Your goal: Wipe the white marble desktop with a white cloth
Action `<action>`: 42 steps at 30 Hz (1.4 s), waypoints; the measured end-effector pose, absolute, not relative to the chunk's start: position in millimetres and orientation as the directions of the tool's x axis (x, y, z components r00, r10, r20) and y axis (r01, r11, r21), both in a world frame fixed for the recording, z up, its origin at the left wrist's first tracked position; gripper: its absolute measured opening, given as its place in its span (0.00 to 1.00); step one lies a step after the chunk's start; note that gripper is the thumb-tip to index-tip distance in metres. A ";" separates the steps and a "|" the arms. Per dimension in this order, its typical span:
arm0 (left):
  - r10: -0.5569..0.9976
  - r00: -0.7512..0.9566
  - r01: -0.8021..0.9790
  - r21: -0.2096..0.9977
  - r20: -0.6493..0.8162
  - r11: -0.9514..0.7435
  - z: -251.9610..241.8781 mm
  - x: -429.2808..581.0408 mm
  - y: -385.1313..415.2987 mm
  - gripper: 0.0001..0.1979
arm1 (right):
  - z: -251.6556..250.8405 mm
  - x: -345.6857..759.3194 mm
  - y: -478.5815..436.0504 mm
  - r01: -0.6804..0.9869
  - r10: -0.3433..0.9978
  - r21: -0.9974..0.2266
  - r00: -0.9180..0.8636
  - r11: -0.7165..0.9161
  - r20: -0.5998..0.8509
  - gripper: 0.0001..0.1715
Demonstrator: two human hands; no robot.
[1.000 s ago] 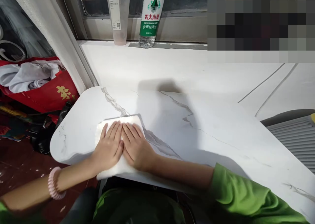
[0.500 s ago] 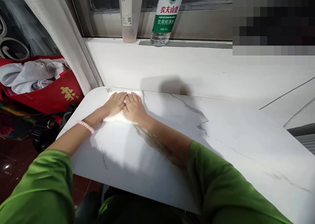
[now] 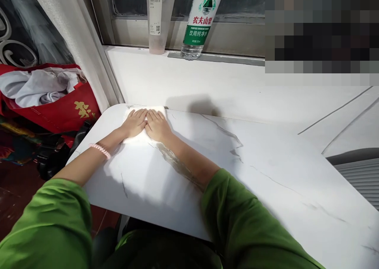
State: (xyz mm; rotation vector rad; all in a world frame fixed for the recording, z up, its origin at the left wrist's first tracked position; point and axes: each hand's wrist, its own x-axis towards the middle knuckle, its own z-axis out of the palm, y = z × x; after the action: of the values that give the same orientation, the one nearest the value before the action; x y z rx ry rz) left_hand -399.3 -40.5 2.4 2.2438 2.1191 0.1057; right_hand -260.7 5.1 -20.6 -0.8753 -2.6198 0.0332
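A white cloth [image 3: 139, 138] lies flat on the marbled white table [image 3: 183, 217], near its far left corner. My left hand [image 3: 135, 124] rests palm down on the cloth, fingers stretched toward the wall; a pink coiled band is on that wrist. Beside it, my right hand [image 3: 157, 126] also presses flat on the cloth, its fingers extended and touching or nearly touching the left. The cloth's edges show beyond the fingertips and below the hands; its middle is hidden under them.
On the window ledge stand a clear plastic cup [image 3: 156, 44] with a label and a water bottle [image 3: 194, 50]. Left of the table, a red bag [image 3: 56, 121] holds white fabric beside a pale curtain [image 3: 74, 44]. A grey ribbed object [image 3: 359, 178] stands at right.
The view has shifted slightly, showing more of the cup and bottle. Both hands stay flat on the cloth in nearly the same place, and more cloth shows beyond the right fingertips.
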 end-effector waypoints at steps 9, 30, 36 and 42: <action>0.995 0.025 0.999 0.046 0.101 -0.029 0.5 -425.4 -185.2 0.29 | -5.1 -275.4 -113.4 0.395 0.410 -0.115 -0.849 0.912 0.334 0.34; 0.998 -0.048 0.995 0.094 0.047 0.043 7.5 -469.2 -144.9 0.29 | -7.3 -329.8 -73.6 0.337 0.404 -0.241 -0.851 0.910 0.336 0.31; 0.999 -0.017 0.991 0.137 0.050 0.010 9.6 -485.5 -49.1 0.29 | -10.0 -349.6 -2.1 0.488 0.547 -0.248 -0.759 0.837 0.352 0.28; 0.998 -0.008 0.992 0.129 0.061 0.000 6.9 -485.1 -34.5 0.28 | -18.5 -351.4 15.3 0.503 0.554 -0.234 -0.741 0.832 0.379 0.28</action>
State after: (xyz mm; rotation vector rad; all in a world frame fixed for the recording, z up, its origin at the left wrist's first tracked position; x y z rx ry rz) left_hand -485.1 -34.5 6.9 2.1778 2.1875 0.2088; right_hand -351.4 15.3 -18.5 -0.7842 -2.5743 0.1606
